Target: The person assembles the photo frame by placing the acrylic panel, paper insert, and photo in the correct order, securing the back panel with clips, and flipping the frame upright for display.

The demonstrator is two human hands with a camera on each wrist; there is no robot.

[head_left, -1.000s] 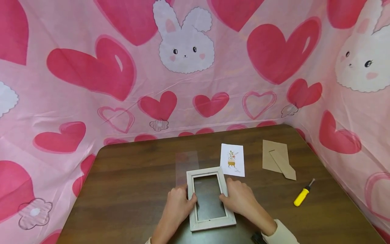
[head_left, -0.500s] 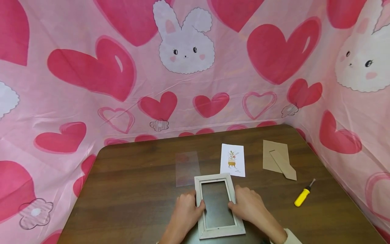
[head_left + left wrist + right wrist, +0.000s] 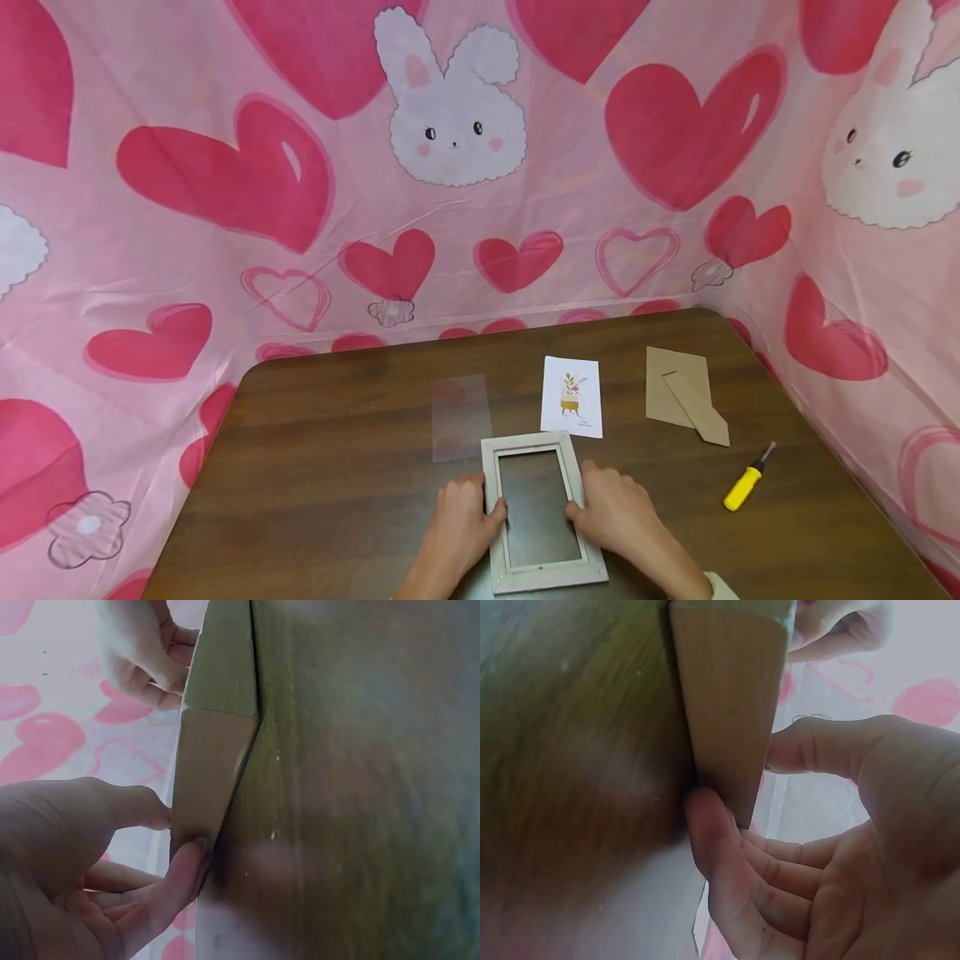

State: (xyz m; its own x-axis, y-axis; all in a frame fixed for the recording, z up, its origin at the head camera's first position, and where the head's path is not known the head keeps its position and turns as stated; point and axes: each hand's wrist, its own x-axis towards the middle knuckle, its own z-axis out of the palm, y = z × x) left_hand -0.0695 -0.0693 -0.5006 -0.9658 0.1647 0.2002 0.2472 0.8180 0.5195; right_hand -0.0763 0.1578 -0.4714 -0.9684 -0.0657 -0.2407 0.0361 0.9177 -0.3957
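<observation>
A whitish rectangular picture frame (image 3: 551, 577) lies at the table's near side, its opening showing the tabletop. My left hand (image 3: 459, 518) grips its left side, thumb over the top face and fingers at the outer edge. On the opposite side my right hand (image 3: 618, 508) holds it the same way. In the left wrist view the left hand (image 3: 97, 862) pinches the frame's side (image 3: 206, 761) close to the tabletop. The right wrist view has the right hand (image 3: 817, 847) with a fingertip at the lower edge of the frame's side (image 3: 727, 697).
Beyond the frame lie a clear plastic sheet (image 3: 461, 417) and a white card (image 3: 572, 396) printed with a potted plant. Farther right are a brown backing board with a stand (image 3: 678, 387) and a yellow-handled screwdriver (image 3: 744, 487). A pink heart-and-bunny cloth (image 3: 450, 208) hangs around the wooden table (image 3: 315, 467).
Both hands have shifted the picture frame to the right and toward the near edge, uncovering more of the plastic sheet. The grip looks the same. In the last half second it moved only slightly.
</observation>
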